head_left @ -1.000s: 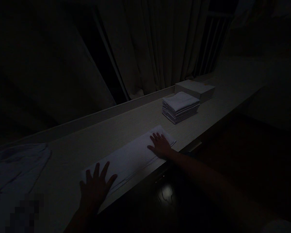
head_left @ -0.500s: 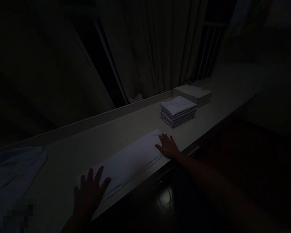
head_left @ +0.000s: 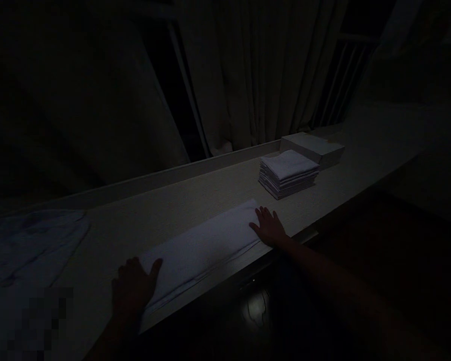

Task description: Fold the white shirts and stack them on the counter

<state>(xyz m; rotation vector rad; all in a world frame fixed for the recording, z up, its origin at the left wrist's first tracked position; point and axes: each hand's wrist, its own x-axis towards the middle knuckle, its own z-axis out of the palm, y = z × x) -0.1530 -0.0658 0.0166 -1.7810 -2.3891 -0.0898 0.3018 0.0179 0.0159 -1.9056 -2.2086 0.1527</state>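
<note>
Cloth, whitish, strip-folded, lies lower centre; my left hand has drawn its fingers together, thumb out, and with my splayed, ungripping right hand meets both ends; left's hold I can't tell.

My left hand lay palm down, thumb spread wide; my right arm was outstretched, the right hand palm down too.

Middle cloth: on the desk, near its front edge
Left hand: at the middle cloth's left end
Right hand: at its right end
Cloth stack: behind, to the right
Box: behind the stack, rightward
Other cloth: far left
Curtains: behind the desk
</note>
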